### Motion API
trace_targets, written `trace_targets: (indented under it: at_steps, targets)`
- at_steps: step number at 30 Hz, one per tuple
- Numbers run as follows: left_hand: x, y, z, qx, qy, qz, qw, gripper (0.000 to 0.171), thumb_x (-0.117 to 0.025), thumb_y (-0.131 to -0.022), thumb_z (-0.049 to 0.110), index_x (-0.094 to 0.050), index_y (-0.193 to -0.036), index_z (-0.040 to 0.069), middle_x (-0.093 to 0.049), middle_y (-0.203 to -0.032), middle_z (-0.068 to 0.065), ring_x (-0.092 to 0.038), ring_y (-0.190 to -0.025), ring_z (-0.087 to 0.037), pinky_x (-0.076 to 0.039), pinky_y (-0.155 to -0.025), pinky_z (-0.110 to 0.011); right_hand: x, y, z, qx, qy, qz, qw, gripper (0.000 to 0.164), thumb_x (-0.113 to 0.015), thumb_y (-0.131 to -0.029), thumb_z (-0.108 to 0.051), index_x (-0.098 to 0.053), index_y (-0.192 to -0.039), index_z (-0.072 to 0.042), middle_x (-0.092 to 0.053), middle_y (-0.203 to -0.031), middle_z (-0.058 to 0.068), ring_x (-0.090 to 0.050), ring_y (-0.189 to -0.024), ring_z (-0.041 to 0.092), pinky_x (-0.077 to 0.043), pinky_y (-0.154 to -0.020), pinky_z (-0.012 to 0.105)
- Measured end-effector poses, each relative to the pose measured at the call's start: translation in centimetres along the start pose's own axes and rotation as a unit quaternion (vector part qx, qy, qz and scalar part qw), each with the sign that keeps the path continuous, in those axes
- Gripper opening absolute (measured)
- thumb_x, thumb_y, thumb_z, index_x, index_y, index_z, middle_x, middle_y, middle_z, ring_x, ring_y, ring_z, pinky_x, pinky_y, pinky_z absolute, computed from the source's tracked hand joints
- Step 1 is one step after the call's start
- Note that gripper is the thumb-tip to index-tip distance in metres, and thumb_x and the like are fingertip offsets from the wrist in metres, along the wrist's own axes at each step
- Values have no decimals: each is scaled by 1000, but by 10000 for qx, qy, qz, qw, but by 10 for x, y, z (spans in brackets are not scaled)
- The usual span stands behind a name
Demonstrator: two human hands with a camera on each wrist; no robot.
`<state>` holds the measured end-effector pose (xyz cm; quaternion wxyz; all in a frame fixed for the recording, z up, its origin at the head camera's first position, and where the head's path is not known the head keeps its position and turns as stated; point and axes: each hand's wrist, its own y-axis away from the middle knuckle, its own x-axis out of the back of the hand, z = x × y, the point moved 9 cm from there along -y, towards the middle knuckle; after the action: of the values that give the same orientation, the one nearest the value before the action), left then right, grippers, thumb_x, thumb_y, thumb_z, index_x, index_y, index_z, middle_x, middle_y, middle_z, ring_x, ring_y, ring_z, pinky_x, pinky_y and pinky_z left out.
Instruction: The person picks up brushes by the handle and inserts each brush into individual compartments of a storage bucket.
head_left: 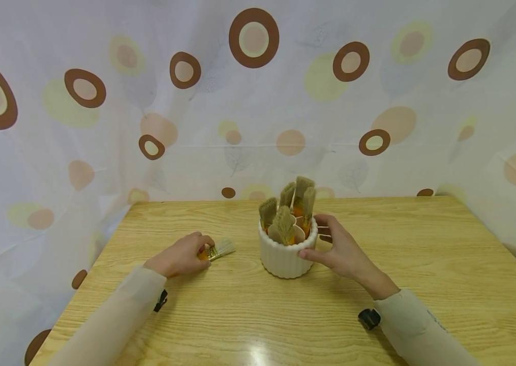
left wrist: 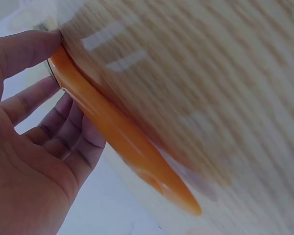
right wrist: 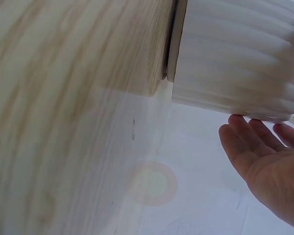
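Observation:
My left hand (head_left: 186, 254) pinches a paintbrush (head_left: 221, 249) near its metal ferrule, left of the pot and low over the table. Its orange handle (left wrist: 122, 132) slants close along the wood in the left wrist view, and the pale bristles point right. With thumb at the front and fingers round the right side, my right hand (head_left: 337, 251) holds a white ribbed pot (head_left: 285, 262) near its rim. The right wrist view shows fingertips against the wall of the pot (right wrist: 235, 58). Several paintbrushes (head_left: 282, 226) stand in the pot, bristles up, in round compartments.
The pot stands on a light wooden table (head_left: 239, 315). Behind the table and along both sides hangs a white curtain (head_left: 258, 101) patterned with brown, pink and yellow rounds. A black strap piece (head_left: 369, 318) shows at the right wrist.

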<state>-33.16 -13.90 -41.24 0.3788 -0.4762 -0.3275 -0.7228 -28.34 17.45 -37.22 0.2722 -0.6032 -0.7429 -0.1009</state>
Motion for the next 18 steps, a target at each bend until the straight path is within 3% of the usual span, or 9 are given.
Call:
trace_targets:
  at_steps: [18]
  targets:
    - [-1,-2,5,-168,-21,72,9998,38,-69,-87,20,-59,-120,7,-53,-99,-1,-48,-81,-14,-42,-73,-33,-1,-2,-1,138,110,6,9998,94,-78,-77,-42,-27,-146,-5,-35,-144,16,-42,-127,41,-37,-100,56]
